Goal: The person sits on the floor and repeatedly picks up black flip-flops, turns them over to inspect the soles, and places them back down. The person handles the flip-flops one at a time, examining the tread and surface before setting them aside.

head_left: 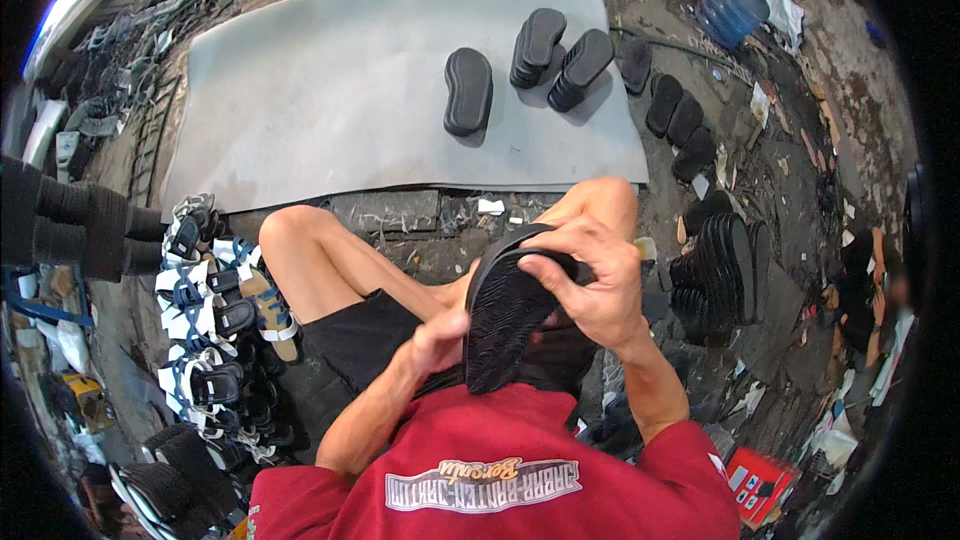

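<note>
Holding a black sole (pixel 505 325) just off the centre toward six o'clock, ridged face turned up, one end pointing to one o'clock and the other to six. Clamping the one o'clock end in the right hand (pixel 598 265), with thumb pressed on the ridges and fingers bent around the rim. Touching the nine o'clock edge with the left hand (pixel 438 342); cannot tell how firmly closed there, with fingertips partly hidden by the sole. Sitting on the ground in a dark red shirt (pixel 630 475) and black shorts (pixel 355 335), knees bent. Facing a pale grey sheet (pixel 320 90), spread from ten to one o'clock and bearing three black stacks of pads (pixel 468 90), set well apart from the hands between twelve and one. Flanked at two o'clock by a row of dark pads (pixel 685 118), at three by more black soles (pixel 735 265), and between eight and nine by blue-and-white sandals (pixel 205 380). Bordered farther out by a blue water bottle (pixel 735 10) between one and two, and a red box (pixel 755 480) between four and five.
</note>
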`<state>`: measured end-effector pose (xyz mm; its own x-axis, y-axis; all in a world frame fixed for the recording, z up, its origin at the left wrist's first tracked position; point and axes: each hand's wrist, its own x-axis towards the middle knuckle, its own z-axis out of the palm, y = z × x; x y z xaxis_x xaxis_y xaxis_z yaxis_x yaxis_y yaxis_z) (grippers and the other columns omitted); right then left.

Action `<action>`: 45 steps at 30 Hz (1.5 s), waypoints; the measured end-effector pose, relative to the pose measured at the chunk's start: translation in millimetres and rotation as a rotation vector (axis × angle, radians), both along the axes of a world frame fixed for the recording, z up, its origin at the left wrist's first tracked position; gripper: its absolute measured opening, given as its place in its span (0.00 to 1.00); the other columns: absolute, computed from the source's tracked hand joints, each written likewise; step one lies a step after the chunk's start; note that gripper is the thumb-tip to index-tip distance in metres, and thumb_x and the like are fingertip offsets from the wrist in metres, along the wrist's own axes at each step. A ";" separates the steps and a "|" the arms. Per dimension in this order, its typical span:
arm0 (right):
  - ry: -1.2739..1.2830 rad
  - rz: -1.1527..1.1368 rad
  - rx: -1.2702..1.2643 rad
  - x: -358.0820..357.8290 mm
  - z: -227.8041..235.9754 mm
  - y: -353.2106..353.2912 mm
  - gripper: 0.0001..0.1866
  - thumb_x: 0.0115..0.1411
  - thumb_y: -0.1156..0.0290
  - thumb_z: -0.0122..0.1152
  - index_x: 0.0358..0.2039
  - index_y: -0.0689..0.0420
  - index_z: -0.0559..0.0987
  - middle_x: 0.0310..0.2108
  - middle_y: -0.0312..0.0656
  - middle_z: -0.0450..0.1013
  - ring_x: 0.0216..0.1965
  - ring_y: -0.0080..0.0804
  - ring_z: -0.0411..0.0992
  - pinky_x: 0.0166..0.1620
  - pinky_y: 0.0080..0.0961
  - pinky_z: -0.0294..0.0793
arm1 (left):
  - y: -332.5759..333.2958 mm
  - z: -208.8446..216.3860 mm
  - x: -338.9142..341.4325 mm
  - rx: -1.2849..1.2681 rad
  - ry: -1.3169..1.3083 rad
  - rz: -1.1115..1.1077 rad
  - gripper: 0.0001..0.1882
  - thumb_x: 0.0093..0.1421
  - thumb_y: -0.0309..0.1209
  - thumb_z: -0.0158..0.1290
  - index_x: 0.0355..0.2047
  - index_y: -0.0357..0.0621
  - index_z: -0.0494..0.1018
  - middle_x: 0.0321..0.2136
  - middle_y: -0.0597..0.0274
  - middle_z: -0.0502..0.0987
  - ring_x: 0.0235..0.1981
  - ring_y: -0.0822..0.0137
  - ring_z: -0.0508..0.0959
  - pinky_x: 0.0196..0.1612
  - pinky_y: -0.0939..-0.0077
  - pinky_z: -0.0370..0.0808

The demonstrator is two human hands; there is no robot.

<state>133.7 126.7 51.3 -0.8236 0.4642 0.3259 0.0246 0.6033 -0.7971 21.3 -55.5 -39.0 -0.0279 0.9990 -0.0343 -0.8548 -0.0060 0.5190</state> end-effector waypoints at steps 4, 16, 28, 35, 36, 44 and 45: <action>0.007 0.110 -0.023 -9.4 -16.4 -19.2 0.15 0.58 0.74 0.76 0.45 0.59 0.85 0.40 0.44 0.82 0.42 0.40 0.81 0.49 0.34 0.81 | 21.1 7.4 -23.6 -0.077 0.025 0.096 0.55 0.55 0.37 0.66 0.78 0.46 0.48 0.70 0.49 0.64 0.71 0.55 0.67 0.72 0.60 0.65; 0.021 -0.220 -0.078 -1.4 -36.2 -50.8 0.13 0.57 0.73 0.78 0.42 0.57 0.86 0.36 0.42 0.83 0.34 0.34 0.81 0.38 0.30 0.81 | 14.7 6.8 -37.2 -0.117 0.594 0.224 0.33 0.56 0.30 0.66 0.63 0.40 0.71 0.57 0.59 0.77 0.59 0.66 0.76 0.66 0.66 0.70; 0.163 -0.295 0.193 -9.8 -46.0 -61.3 0.21 0.58 0.72 0.79 0.49 0.60 0.79 0.38 0.42 0.77 0.37 0.34 0.77 0.42 0.26 0.77 | 6.2 11.8 -39.8 -0.122 0.629 0.270 0.22 0.66 0.39 0.66 0.54 0.41 0.77 0.51 0.58 0.79 0.56 0.65 0.77 0.64 0.65 0.70; -0.012 -0.274 -0.309 -21.6 -63.1 -78.4 0.27 0.80 0.53 0.40 0.32 0.62 0.72 0.23 0.53 0.64 0.24 0.48 0.68 0.30 0.42 0.65 | 6.0 59.3 -27.9 -0.312 1.146 0.497 0.19 0.74 0.35 0.50 0.58 0.35 0.77 0.41 0.56 0.80 0.44 0.66 0.77 0.51 0.70 0.73; 0.005 -0.281 -0.233 -26.9 -64.5 -77.3 0.27 0.80 0.54 0.40 0.30 0.62 0.71 0.22 0.52 0.63 0.22 0.50 0.66 0.29 0.43 0.64 | 5.4 81.3 -17.7 -0.487 1.230 0.535 0.16 0.75 0.32 0.48 0.54 0.33 0.76 0.36 0.54 0.79 0.37 0.64 0.77 0.45 0.69 0.75; 0.257 -0.171 -0.078 -78.4 -26.6 -66.6 0.27 0.79 0.59 0.43 0.24 0.63 0.68 0.21 0.50 0.63 0.23 0.51 0.63 0.30 0.44 0.64 | 42.4 58.5 -42.4 -0.346 1.516 1.257 0.23 0.78 0.37 0.43 0.26 0.34 0.69 0.19 0.51 0.67 0.15 0.51 0.67 0.21 0.58 0.66; 0.245 -0.211 -0.079 -83.1 -29.2 -63.4 0.26 0.79 0.59 0.43 0.24 0.63 0.68 0.21 0.50 0.63 0.23 0.50 0.63 0.30 0.44 0.63 | 41.4 42.5 -42.9 -0.308 1.686 1.197 0.22 0.78 0.38 0.41 0.31 0.34 0.71 0.22 0.49 0.70 0.19 0.51 0.70 0.25 0.59 0.68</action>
